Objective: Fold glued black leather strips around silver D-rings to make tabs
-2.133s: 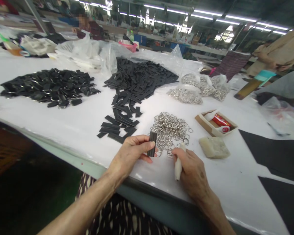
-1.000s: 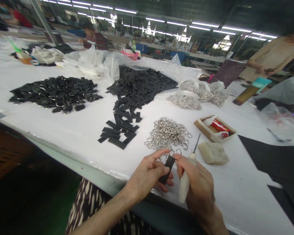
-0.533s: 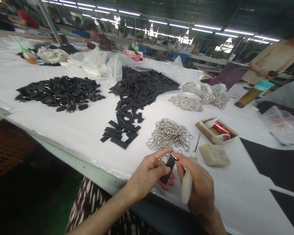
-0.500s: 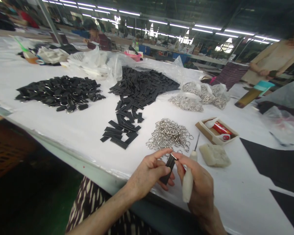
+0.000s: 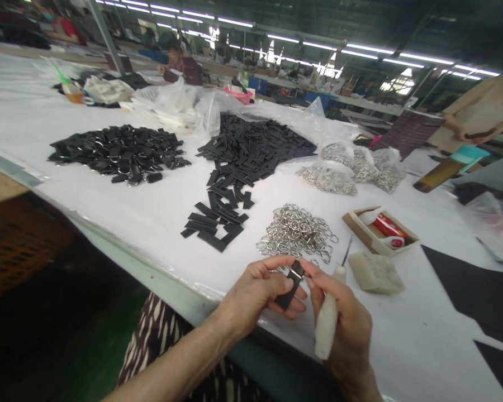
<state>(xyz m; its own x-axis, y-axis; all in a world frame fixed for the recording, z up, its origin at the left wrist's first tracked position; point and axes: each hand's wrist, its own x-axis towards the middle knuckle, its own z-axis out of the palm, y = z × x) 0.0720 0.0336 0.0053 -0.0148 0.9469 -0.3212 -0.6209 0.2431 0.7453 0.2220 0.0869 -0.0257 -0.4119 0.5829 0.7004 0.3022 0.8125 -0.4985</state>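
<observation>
My left hand (image 5: pixel 255 296) pinches a short black strip (image 5: pixel 288 293) between thumb and fingers, above the table's near edge. A metal ring (image 5: pixel 296 274) crosses the strip near its upper end, and a short piece of the strip stands out beyond it. The thumb and forefinger of my right hand (image 5: pixel 346 318) touch the strip at the ring. Tucked in that same hand is an awl with a pale handle (image 5: pixel 327 326), its thin metal shaft pointing away from me. Just beyond my fingers lies a heap of loose metal rings (image 5: pixel 295 229).
Black strips (image 5: pixel 260 145) lie heaped mid-table, with strips fitted with rings (image 5: pixel 117 151) piled to their left. Bagged rings (image 5: pixel 347 164), a small box with a red tube (image 5: pixel 381 231), a pale block (image 5: pixel 376 272) and black sheets (image 5: pixel 473 290) are to the right. A person stands far right.
The metal ring was at the strip's upper end; now it sits across the strip, with the end showing past it. The view has swung slightly left.
</observation>
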